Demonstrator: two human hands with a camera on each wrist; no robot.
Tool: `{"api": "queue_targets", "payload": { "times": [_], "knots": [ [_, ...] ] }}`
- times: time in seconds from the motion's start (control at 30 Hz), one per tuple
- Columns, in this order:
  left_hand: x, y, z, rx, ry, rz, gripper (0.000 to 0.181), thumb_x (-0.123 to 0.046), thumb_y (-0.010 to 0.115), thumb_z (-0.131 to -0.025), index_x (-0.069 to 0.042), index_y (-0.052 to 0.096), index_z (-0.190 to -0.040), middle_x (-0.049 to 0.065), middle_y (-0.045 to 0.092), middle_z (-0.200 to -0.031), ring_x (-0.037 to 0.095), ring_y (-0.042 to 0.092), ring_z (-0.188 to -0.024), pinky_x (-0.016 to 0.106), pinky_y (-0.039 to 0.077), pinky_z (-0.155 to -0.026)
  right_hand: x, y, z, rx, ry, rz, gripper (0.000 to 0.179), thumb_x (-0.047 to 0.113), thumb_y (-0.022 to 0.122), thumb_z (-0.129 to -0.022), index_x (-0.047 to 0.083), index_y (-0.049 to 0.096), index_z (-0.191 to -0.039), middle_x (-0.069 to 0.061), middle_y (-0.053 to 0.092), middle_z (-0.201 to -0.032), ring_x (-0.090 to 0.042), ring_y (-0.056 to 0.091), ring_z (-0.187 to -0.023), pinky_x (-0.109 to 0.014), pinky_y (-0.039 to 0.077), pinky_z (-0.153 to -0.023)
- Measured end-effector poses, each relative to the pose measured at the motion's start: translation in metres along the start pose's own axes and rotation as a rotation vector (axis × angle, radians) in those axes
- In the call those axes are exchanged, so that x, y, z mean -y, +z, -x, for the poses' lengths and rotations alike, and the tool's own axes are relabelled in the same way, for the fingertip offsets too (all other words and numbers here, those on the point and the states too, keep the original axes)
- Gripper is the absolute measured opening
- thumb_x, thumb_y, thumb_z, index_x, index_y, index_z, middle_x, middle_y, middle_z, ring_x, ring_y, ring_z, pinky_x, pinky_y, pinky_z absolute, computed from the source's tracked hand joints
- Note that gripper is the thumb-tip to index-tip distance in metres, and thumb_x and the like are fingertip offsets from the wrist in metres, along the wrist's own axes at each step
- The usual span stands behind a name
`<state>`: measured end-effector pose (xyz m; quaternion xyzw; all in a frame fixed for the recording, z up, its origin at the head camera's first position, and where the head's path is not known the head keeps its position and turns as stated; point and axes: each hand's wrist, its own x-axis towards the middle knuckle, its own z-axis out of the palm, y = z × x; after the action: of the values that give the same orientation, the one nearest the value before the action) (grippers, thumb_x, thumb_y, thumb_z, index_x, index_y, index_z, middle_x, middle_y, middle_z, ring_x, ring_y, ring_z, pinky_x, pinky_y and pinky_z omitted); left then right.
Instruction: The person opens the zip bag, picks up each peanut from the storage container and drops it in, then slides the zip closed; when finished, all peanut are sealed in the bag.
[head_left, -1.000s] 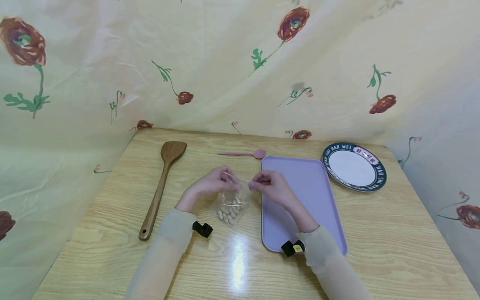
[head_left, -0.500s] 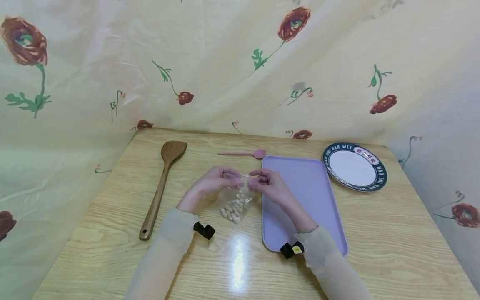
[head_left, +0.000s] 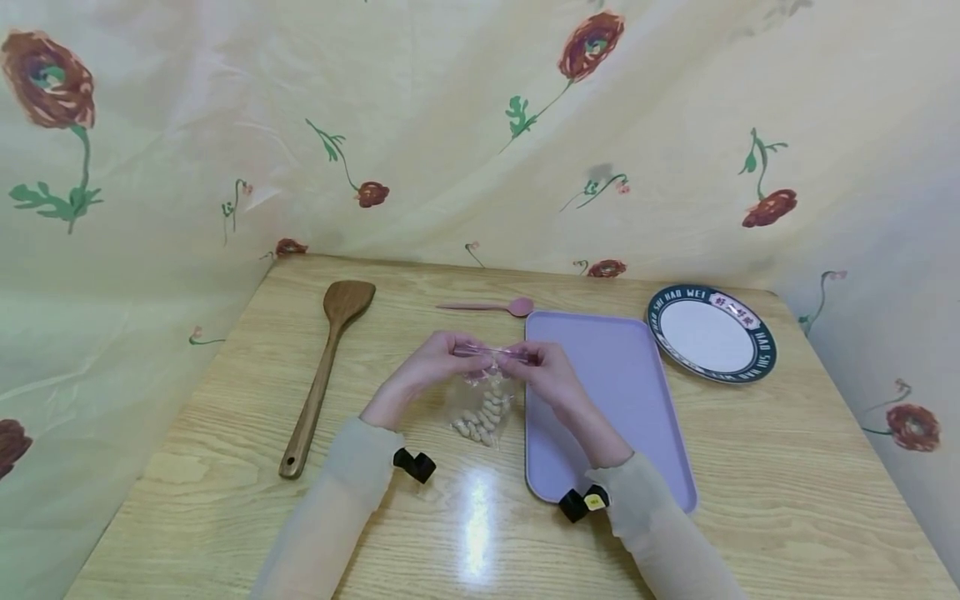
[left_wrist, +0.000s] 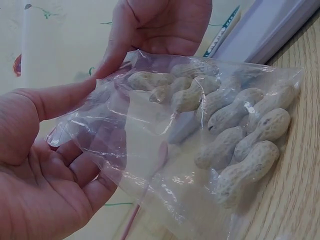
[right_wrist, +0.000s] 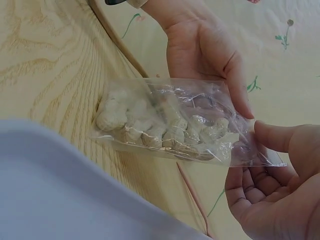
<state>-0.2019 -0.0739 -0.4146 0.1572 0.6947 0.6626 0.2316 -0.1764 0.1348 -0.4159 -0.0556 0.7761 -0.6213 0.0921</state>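
A clear plastic bag (head_left: 464, 403) of unshelled peanuts (head_left: 487, 412) hangs in front of me in the head view, left of the lilac tray. My left hand (head_left: 441, 358) pinches its top edge on one side, and my right hand (head_left: 549, 371) pinches the other side, thumbs close together. In the left wrist view several peanuts (left_wrist: 225, 107) gather in the bag's lower end, and the left fingers show behind the film. From the right wrist view, the bag (right_wrist: 165, 145) stretches sideways from the right hand (right_wrist: 285, 185), with the left hand (right_wrist: 205, 50) beyond it.
A lilac tray (head_left: 607, 417) lies right of the bag, partly under the right forearm. Behind it to the right sits a dark-rimmed white plate (head_left: 708, 335). A pink spoon (head_left: 487, 307) lies at the back, and a wooden spatula (head_left: 326, 367) lies at the left.
Both hands have drawn closer together at the bag's top, the left one moving slightly right. The bag's lower end with the peanuts has swung to the right.
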Motion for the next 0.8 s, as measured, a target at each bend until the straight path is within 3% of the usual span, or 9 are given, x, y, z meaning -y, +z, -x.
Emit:
{"api": "queue_targets", "payload": {
  "times": [0.33, 0.8],
  "knots": [
    [-0.002, 0.0022, 0.0009, 0.021, 0.019, -0.058, 0.027, -0.008, 0.063, -0.098, 0.01, 0.064, -0.118, 0.016, 0.073, -0.102, 0.027, 0.069, -0.088, 0.034, 0.055, -0.08, 0.0027, -0.0009, 0.0016, 0.008, 0.015, -0.073, 0.023, 0.008, 0.068, -0.094, -0.011, 0.069, -0.106, -0.001, 0.071, -0.084, -0.01, 0.065, -0.077, -0.025, 0.052, -0.076],
    [-0.0017, 0.0054, 0.0003, -0.023, 0.021, -0.09, 0.025, -0.008, 0.064, -0.097, 0.01, 0.066, -0.115, 0.016, 0.073, -0.103, 0.014, 0.069, -0.078, 0.033, 0.056, -0.077, 0.0022, 0.0002, 0.0021, -0.017, 0.009, -0.068, 0.02, 0.006, 0.069, -0.093, -0.011, 0.07, -0.103, -0.004, 0.072, -0.083, -0.011, 0.067, -0.076, -0.026, 0.054, -0.075]
  ]
}}
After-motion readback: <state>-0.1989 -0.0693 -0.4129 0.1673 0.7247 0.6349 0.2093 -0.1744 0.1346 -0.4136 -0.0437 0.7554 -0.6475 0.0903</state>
